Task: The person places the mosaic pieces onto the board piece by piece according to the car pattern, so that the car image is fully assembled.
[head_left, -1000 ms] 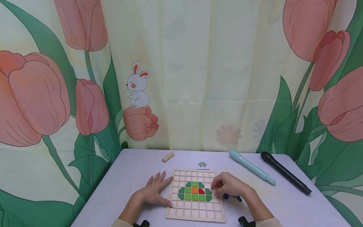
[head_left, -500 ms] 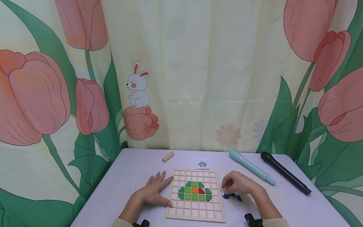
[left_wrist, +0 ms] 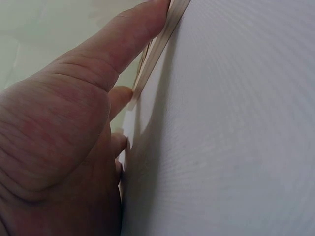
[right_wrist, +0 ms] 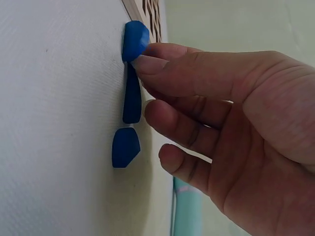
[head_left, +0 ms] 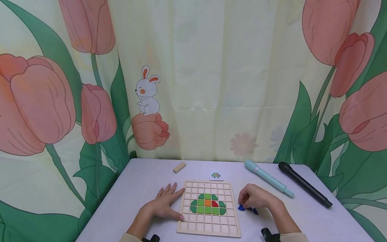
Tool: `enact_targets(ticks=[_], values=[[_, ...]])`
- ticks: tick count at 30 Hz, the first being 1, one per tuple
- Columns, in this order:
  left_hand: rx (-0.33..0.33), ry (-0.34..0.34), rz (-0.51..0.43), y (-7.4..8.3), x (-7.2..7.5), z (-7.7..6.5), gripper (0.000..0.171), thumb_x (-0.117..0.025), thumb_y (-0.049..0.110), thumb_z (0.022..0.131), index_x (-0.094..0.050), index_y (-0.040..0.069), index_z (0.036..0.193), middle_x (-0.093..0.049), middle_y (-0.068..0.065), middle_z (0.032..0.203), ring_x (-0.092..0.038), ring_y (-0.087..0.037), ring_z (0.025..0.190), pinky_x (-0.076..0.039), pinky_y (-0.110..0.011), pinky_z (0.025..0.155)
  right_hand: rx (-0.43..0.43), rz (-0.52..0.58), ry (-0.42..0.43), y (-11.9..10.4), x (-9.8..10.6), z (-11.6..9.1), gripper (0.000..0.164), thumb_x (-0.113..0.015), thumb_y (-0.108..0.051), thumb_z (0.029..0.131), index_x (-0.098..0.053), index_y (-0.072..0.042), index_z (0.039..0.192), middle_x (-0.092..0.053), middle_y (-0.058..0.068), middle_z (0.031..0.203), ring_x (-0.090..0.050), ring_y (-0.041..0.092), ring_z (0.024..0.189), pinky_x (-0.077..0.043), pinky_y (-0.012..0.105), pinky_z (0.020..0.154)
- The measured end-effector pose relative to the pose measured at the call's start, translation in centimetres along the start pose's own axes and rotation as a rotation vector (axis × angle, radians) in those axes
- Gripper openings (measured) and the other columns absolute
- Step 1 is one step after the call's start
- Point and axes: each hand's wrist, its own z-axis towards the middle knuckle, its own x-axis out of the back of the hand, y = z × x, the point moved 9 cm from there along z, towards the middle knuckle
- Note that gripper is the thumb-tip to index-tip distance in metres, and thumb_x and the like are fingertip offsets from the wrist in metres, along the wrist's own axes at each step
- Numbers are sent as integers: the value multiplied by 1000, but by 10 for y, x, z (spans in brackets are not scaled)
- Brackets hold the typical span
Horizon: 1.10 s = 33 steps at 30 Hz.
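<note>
A wooden grid board (head_left: 208, 224) lies on the table. Green tiles (head_left: 200, 202), an orange tile (head_left: 207, 203) and a red tile (head_left: 214, 203) sit in its middle cells. My left hand (head_left: 163, 204) is spread at the board's left side, with thumb (left_wrist: 133, 34) and index finger touching its edge. Right of the board, my right hand (head_left: 255, 196) has curled fingers, and its thumb and index finger pinch the edge of a small blue tile (right_wrist: 135, 41). Beside that tile lie two more blue tiles, a long one (right_wrist: 132, 96) and a cut-cornered one (right_wrist: 126, 147).
Behind the board lies a small card (head_left: 216, 174) printed with a coloured grid pattern. A wooden block (head_left: 179, 167) is at the back left. At the right lie a light-blue pen-like stick (head_left: 269, 178) and a black one (head_left: 304, 185). A tulip-print curtain (head_left: 199, 84) hangs behind.
My right hand has moved from the board's right edge rightward to the blue tiles, then down onto the nearest one. The left hand and board have stayed put.
</note>
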Motion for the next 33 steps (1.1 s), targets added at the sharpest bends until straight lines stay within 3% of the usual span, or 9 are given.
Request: enact_targets(ticks=[12,20,27,33], values=[[0,1,8,-3,-2,1,115,-79,78,68,-34,32,163,-14,-16,175,-4,-41,163,-3,-70,126,-13,-4,2,-3,-4,2,21,-76,12,81,-74,-9,84,-68,6,78,-58,19,71,-49,28,61],[-10,4,7,-3,-2,0,115,-80,78,69,-34,32,164,-14,-16,175,-4,-42,162,-3,-71,126,11,3,3,-3,-7,6,17,-74,8,87,-69,-8,87,-64,2,79,-57,19,74,-45,27,61],[7,-2,9,1,1,-1,114,-80,77,69,-35,32,163,-13,-16,175,-3,-42,162,-3,-70,127,61,26,102,-13,6,9,19,-66,1,95,-74,-12,106,-66,3,96,-57,21,85,-48,26,66],[13,0,10,3,2,-1,115,-80,77,68,-35,31,163,-14,-16,175,-4,-42,162,-2,-69,127,95,86,109,-23,5,10,20,-65,-1,97,-75,-7,114,-67,5,99,-62,21,83,-53,25,66]])
